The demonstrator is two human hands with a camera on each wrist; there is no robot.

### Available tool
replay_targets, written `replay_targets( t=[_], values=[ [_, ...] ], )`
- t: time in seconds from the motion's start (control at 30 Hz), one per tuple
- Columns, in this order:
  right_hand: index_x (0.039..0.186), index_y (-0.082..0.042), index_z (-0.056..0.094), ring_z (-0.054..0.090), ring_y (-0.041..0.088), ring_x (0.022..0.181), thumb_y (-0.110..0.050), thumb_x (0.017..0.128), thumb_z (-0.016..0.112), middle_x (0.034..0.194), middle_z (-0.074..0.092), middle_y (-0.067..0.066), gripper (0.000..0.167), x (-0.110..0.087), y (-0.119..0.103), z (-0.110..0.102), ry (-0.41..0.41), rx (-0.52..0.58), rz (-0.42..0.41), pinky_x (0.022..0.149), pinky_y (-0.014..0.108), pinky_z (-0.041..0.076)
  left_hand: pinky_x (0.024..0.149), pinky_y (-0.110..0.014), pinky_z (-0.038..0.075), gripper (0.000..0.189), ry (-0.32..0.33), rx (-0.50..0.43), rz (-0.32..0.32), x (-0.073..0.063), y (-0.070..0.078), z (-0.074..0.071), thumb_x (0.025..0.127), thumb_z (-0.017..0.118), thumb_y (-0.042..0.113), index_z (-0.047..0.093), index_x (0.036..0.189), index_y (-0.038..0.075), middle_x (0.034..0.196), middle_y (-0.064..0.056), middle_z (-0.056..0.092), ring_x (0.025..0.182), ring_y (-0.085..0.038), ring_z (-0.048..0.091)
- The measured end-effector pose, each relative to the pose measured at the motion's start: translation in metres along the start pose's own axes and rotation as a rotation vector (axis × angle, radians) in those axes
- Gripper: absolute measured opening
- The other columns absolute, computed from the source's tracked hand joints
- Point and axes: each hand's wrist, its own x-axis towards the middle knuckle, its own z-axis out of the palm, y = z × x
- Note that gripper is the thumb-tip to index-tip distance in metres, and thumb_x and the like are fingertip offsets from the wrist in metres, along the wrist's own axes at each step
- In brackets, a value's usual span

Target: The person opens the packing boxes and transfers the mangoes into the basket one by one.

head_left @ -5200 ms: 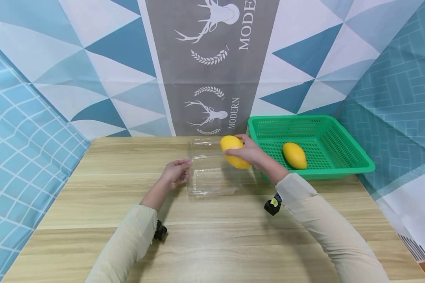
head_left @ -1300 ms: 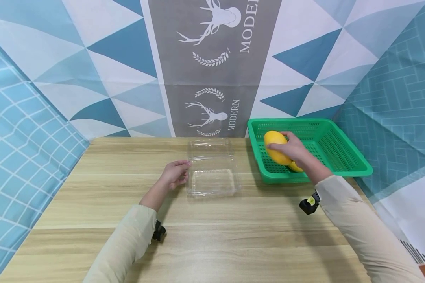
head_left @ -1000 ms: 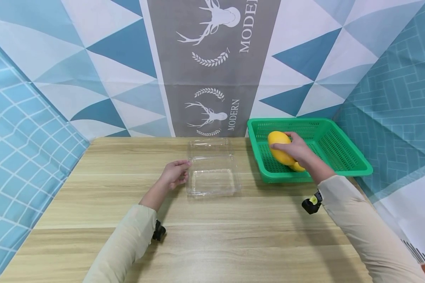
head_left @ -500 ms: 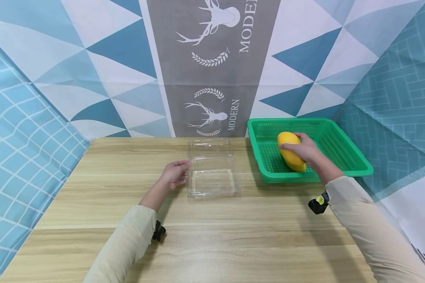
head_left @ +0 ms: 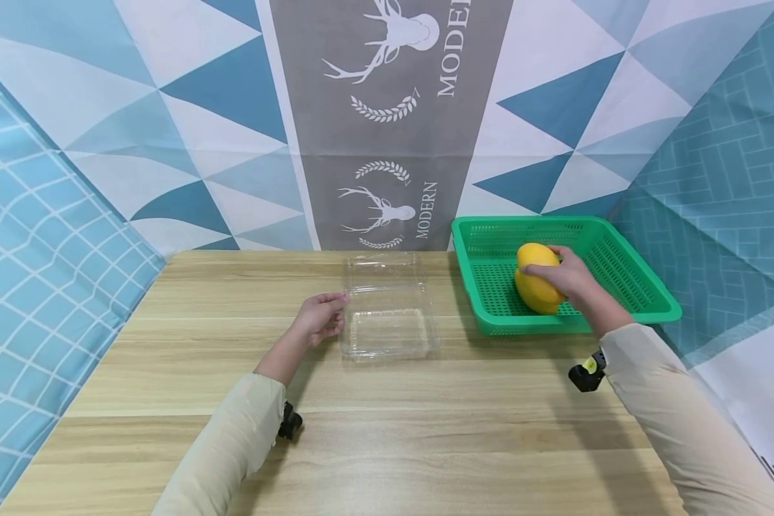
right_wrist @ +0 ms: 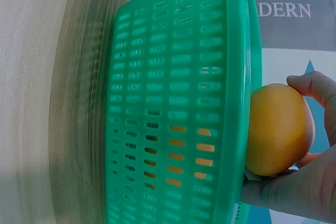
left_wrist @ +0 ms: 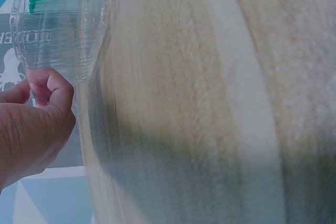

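Note:
My right hand (head_left: 569,274) grips a yellow mango (head_left: 537,255) inside the green plastic basket (head_left: 632,315). A second mango (head_left: 537,295) lies on the basket floor, partly covered by the held one; I cannot tell whether the two touch. Through the slots in the basket wall, orange-yellow shows in the right wrist view, beside the held mango (right_wrist: 278,129). My left hand (head_left: 319,317) pinches the left edge of an opened clear plastic clamshell box (head_left: 390,333). Thumb and curled fingers meet at the box's rim in the left wrist view.
The wooden table (head_left: 387,444) runs up to a patterned backdrop (head_left: 387,129) behind the basket and box. Blue tiled cloth (head_left: 32,287) hangs at the left, teal cloth (head_left: 735,215) at the right. The basket stands to the right of the box.
My right hand has carried the mango rightward from above the clear box to the basket, and lower within it over the last second. The left hand stays at the box's edge.

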Motion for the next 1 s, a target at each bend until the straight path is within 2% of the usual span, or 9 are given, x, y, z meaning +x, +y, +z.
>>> replay_targets(
  t=[0.23,0.67,1.0],
  values=[
    [0.150,-0.009,-0.002,0.043,0.039,0.113,-0.043,0.086,0.061,0.142,0.022,0.033,0.096,0.001,0.004,-0.004,0.017,0.009,0.000,0.070,0.032,0.052,0.055,-0.015,0.045,0.042,0.008,0.005,-0.001,0.001,0.000,-0.002,0.095,0.054,0.018,0.043,0.132,0.001,0.095,-0.001,0.046,0.061,-0.005,0.047],
    [0.149,-0.002,-0.001,0.042,0.040,0.114,-0.046,0.087,0.059,0.142,0.021,0.033,0.097,0.002,0.016,-0.013,0.050,0.009,0.015,0.076,0.035,0.051,0.055,-0.016,0.046,0.040,0.020,0.001,-0.004,0.002,0.002,-0.001,0.094,0.056,0.018,0.045,0.129,0.004,0.097,-0.002,0.047,0.062,-0.005,0.047],
    [0.148,0.000,-0.002,0.042,0.042,0.115,-0.048,0.086,0.058,0.142,0.021,0.036,0.099,0.005,0.027,-0.020,0.053,0.008,0.034,0.073,0.032,0.052,0.054,-0.016,0.045,0.042,0.018,0.004,-0.001,0.000,0.003,-0.002,0.095,0.055,0.019,0.043,0.131,0.001,0.094,-0.002,0.048,0.060,-0.006,0.048]
  ],
)
